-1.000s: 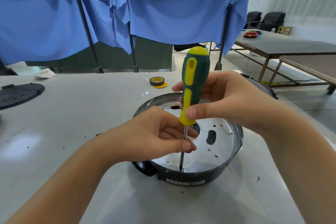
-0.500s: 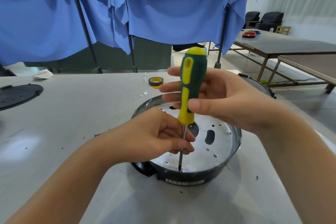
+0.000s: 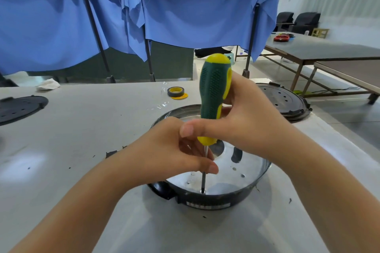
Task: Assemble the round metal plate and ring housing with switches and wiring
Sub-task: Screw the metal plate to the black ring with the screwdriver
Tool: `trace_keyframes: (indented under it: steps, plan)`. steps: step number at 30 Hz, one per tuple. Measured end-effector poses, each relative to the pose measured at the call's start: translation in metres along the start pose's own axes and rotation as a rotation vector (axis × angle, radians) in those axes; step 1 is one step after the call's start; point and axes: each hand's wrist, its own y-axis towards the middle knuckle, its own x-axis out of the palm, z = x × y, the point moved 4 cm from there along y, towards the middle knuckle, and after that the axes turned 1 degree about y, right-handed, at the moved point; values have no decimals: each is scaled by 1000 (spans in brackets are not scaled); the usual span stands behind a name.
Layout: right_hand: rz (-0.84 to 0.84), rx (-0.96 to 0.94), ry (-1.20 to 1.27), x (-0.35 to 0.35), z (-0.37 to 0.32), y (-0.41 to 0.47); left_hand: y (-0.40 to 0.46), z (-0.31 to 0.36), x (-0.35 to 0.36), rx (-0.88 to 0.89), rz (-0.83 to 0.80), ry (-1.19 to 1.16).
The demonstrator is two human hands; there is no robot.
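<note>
Screwdriver [image 3: 213,96]: stood upright, green-and-yellow handle up, tip set on a screw near the plate's front edge.
Right hand [image 3: 244,123]: wrapped around the handle, thumb pressed across its lower end.
Left hand [image 3: 166,150]: fingers pinched the bare shaft just below the handle.
Round metal plate [image 3: 226,178]: lay inside the ring housing [image 3: 216,201], which sat on the white table [image 3: 82,129].
Background: tape roll [image 3: 175,91] well behind.

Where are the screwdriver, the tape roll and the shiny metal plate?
screwdriver [image 3: 212,90]: head view, on its green handle.
tape roll [image 3: 175,91]: head view, on its dark outer side.
metal plate [image 3: 226,181]: head view, on a bare part near the front.
</note>
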Motion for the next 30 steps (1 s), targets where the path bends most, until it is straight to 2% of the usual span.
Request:
trace_keyframes:
  steps: [5, 8, 10, 13, 19, 23, 25, 27, 30]
  plan:
    - [-373, 155, 399, -5, 8, -3, -2, 1, 4, -48, -127, -115]
    - [-547, 154, 501, -10, 8, -7, -2, 1, 7, -68, -190, -111]
    - [-537, 138, 494, -13, 10, -6, -2, -1, 8, -86, -231, -131]
    - [-419, 123, 409, -15, 12, -3, -3, -3, 7, -76, -272, -133]
    - [-167, -7, 9, -7, 4, 0, 1, -2, 3, -22, -87, 7]
    - [-99, -37, -101, -3, 5, 1, 0, -1, 2, -13, -70, 14]
    - [-184, 25, 26, -4, 10, 2, -1, -3, 1, -38, -89, -39]
    - [-315, 92, 263, -6, 14, 1, -2, -4, 2, -71, -119, -87]
    - [-431, 116, 481, -8, 15, -2, -2, -4, 3, -103, -173, -99]
